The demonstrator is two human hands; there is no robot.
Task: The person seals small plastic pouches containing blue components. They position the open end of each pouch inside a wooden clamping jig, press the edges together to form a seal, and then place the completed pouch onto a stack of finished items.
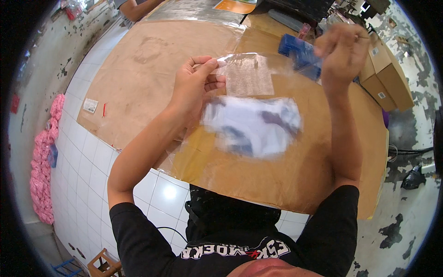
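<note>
Right now, our left hand [198, 78] pinches clear film [222, 65] between thumb and fingers, with the beige sheet [250, 76] just to its right. Our right hand [341, 53] is raised and blurred; we cannot tell whether it grips anything. Nearer us, between our forearms, is the white bundle [258, 129], also blurred. Beyond, the blue box [293, 46] and the carton [390, 76] crowd the table's [152, 69] right side, near our right hand. At far left we see a label [90, 105].
</note>
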